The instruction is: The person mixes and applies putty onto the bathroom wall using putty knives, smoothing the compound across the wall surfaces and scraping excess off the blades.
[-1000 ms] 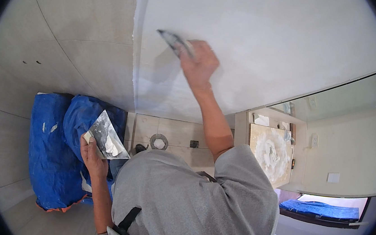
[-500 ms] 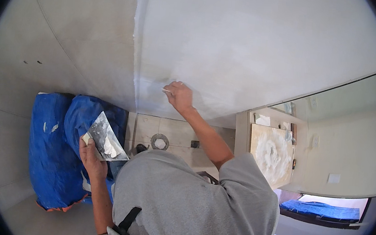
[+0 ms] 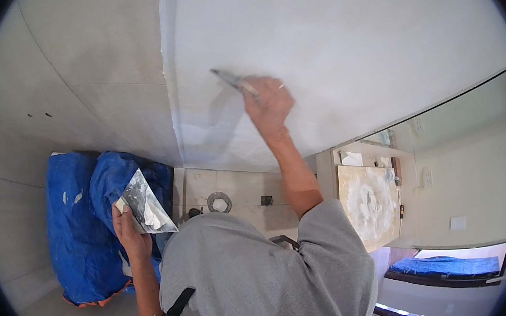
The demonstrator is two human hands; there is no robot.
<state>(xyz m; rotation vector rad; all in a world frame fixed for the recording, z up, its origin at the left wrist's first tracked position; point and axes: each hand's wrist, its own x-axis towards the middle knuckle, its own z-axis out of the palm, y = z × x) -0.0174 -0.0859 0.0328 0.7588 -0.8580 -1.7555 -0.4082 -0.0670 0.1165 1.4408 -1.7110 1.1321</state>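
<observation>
My right hand [image 3: 268, 103] is raised against the white wall [image 3: 336, 56] and grips a putty knife [image 3: 231, 80] whose blade lies on the freshly plastered surface, pointing left. Down by my waist, my left hand [image 3: 126, 229] holds a wide metal trowel [image 3: 145, 207] with a smear of white compound on it. The blade tilts up toward the right. My grey shirt [image 3: 265, 281] fills the lower middle of the view.
A blue tarp [image 3: 79, 220] covers something at the lower left. A tiled floor strip with a round drain [image 3: 219, 202] lies below the wall. A plaster-stained board [image 3: 367, 202] rests on a ledge to the right, beside another blue cover [image 3: 450, 263].
My right hand with the putty knife dropped down the wall, then rose again and moved right. The left hand and trowel stayed put.
</observation>
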